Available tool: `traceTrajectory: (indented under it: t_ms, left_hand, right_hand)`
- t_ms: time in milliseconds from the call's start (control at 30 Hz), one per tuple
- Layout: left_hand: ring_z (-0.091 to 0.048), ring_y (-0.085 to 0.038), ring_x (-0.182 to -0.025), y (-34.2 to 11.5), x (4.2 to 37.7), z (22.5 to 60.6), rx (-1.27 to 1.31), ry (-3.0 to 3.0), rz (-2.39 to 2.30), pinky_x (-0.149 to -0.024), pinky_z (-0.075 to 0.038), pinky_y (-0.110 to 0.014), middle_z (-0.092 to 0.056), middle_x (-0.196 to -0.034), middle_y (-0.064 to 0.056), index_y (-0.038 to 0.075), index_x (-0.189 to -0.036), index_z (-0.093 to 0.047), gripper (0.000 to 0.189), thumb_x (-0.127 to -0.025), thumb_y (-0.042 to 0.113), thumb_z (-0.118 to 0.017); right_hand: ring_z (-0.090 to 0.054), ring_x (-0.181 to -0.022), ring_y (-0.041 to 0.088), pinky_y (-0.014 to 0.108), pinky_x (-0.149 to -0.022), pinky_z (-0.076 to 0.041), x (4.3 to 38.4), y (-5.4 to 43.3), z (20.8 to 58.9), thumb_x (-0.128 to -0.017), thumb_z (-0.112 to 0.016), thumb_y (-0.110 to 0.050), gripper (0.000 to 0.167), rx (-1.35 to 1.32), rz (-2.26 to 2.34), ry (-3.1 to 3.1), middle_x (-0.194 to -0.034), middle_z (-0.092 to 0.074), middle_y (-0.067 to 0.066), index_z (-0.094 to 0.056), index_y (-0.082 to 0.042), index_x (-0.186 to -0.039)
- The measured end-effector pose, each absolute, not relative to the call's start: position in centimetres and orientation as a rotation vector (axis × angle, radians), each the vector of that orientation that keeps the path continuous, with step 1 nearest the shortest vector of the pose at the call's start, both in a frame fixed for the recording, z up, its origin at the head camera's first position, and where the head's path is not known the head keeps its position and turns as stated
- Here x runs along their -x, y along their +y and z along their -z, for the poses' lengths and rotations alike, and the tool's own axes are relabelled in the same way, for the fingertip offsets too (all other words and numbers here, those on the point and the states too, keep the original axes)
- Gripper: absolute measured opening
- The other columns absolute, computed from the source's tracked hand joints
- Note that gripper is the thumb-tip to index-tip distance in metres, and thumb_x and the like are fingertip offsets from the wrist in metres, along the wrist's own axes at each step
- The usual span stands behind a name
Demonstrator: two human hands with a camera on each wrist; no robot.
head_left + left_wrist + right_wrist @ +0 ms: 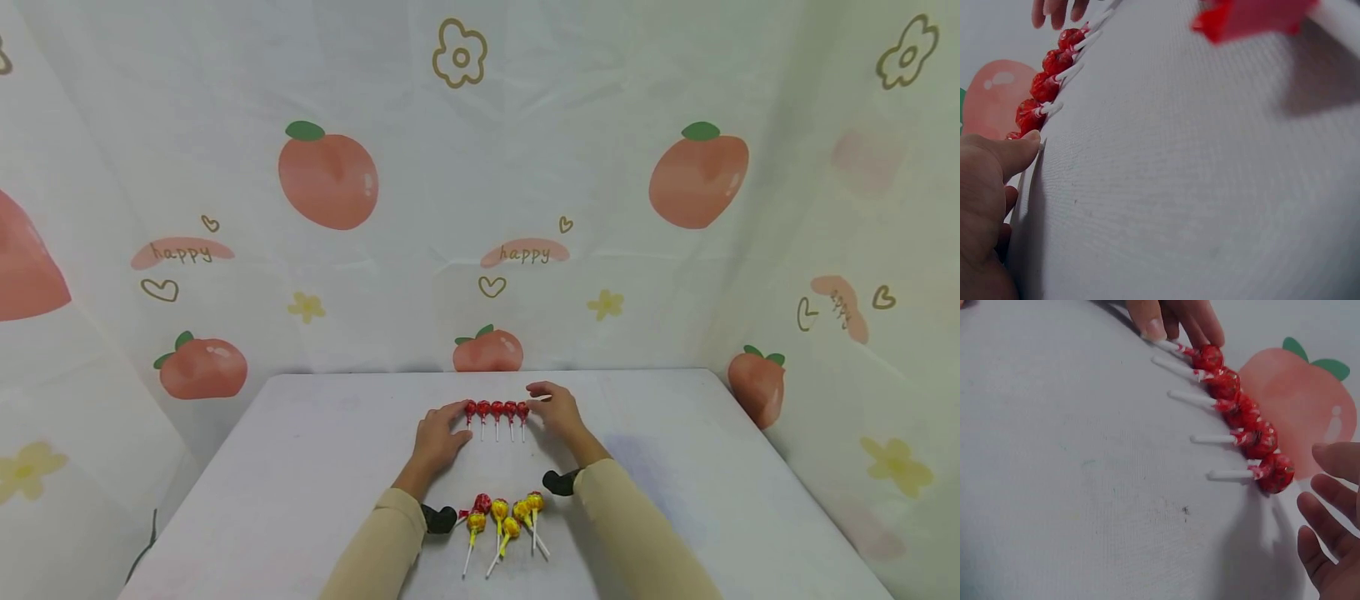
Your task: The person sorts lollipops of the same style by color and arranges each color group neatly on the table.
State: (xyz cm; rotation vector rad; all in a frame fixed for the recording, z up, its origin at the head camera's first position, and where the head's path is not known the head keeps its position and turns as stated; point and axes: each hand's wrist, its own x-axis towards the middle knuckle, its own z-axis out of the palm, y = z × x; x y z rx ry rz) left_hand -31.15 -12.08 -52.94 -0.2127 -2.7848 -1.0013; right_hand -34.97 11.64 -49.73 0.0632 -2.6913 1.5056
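Several red-wrapped lollipops [497, 408] lie side by side in a row on the white table, heads away from me and white sticks toward me. My left hand [437, 437] is at the row's left end. Its thumb [1154, 330] touches the stick of the leftmost lollipop [1209, 357], with straight fingers beside the head. At the other end my right hand [561, 414] is held with loosely bent, spread fingers, nothing between them. In the right wrist view, a gap separates it from the rightmost lollipop [1275, 473].
Nearer to me, between my forearms, lie several yellow lollipops [511, 527] and a red one [482, 502], loosely scattered with some sticks crossing. Behind the white table [315, 467] hangs a fruit-printed curtain [420, 292], which also runs along both sides.
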Motion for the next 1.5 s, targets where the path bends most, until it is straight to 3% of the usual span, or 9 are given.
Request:
traceTrajectory:
  t_ms: [267,1033,1500]
  left_hand:
    - [-0.048,-0.029,-0.122,-12.1,31.0,53.0,0.226,-2.782,0.999,-0.100,-0.037,-0.050,-0.055,-0.139,-0.003,0.021,-0.141,-0.054,0.056,-0.088,0.023,-0.073]
    - [-0.048,-0.028,-0.122,-12.3,31.4,52.9,0.257,-2.782,0.987,-0.101,-0.036,-0.050,-0.055,-0.139,-0.003,0.020,-0.140,-0.054,0.055,-0.088,0.023,-0.073]
    - [-0.048,-0.029,-0.121,-12.2,31.2,52.7,0.251,-2.785,0.968,-0.100,-0.036,-0.050,-0.055,-0.138,-0.004,0.020,-0.140,-0.055,0.053,-0.089,0.022,-0.072]
  right_hand:
    - [-0.061,-0.090,0.022,0.036,-0.082,-0.053,33.6,10.5,48.0,-0.092,-0.068,-0.014,0.025,-0.190,-1.574,-2.634,-0.100,-0.067,0.005,-0.069,-0.005,-0.115]
    - [-0.060,-0.083,0.015,0.029,-0.080,-0.052,27.5,7.3,48.5,-0.091,-0.070,-0.019,0.020,-0.806,-1.600,-2.862,-0.092,-0.069,-0.003,-0.072,-0.007,-0.107]
    - [-0.054,-0.066,0.011,0.024,-0.064,-0.049,25.2,6.3,49.3,-0.087,-0.074,-0.026,0.018,-0.995,-1.406,-3.085,-0.074,-0.063,-0.005,-0.071,-0.017,-0.102]
